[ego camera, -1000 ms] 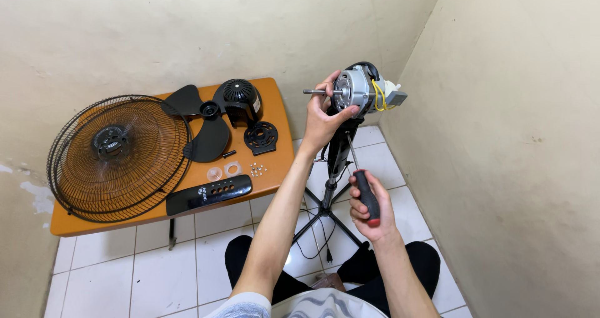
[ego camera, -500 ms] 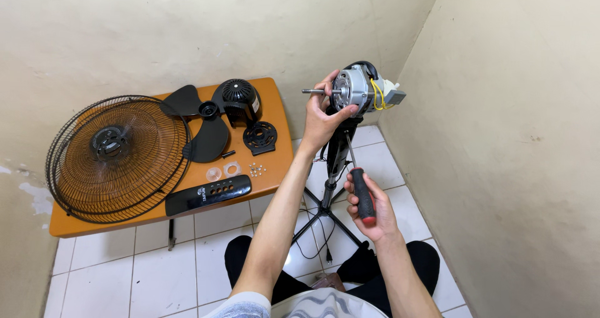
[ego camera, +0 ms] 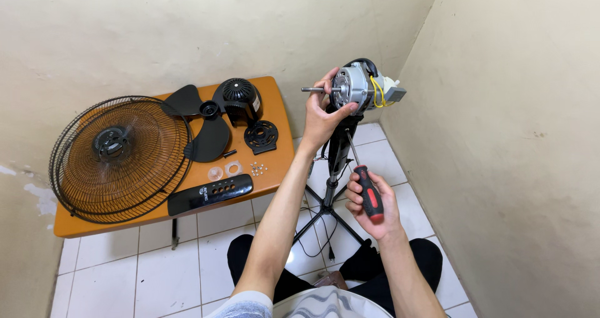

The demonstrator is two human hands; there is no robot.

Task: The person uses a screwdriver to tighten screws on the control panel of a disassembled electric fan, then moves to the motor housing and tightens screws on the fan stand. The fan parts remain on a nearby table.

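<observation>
Fan mostly stripped: grille, blade, rear cover on tabletop far left. Left hand grips bare motor on stand; right hand clenches screwdriver under it. Motor not yet off.

The left hand grips the fan motor on its stand; the right hand holds a screwdriver angled up beneath it.

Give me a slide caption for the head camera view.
Left hand grips the silver fan motor on its black stand; right hand aims a red-and-black-handled screwdriver upward.
</observation>
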